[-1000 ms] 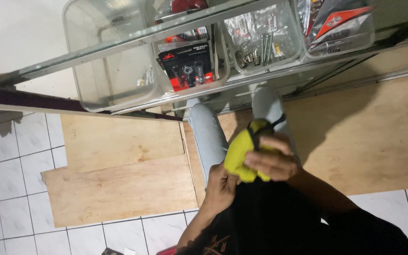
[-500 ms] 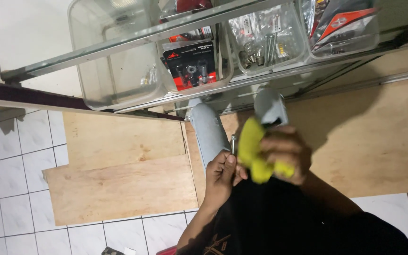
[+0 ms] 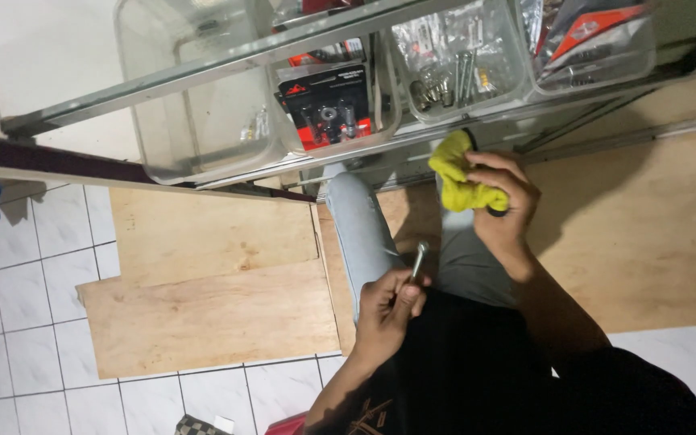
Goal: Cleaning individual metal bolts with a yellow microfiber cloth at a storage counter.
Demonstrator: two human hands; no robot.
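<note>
Head view. My left hand is closed around one metal bolt, whose long axis points up and away from me toward the cloth. My right hand grips one yellow cloth, bunched over a dark object I cannot make out. The cloth lies up and to the right of the bolt, apart from it, above my knees. Beyond the hands, three clear bins sit along the cabinet shelf. Two plywood boards cover the tiled floor.
</note>
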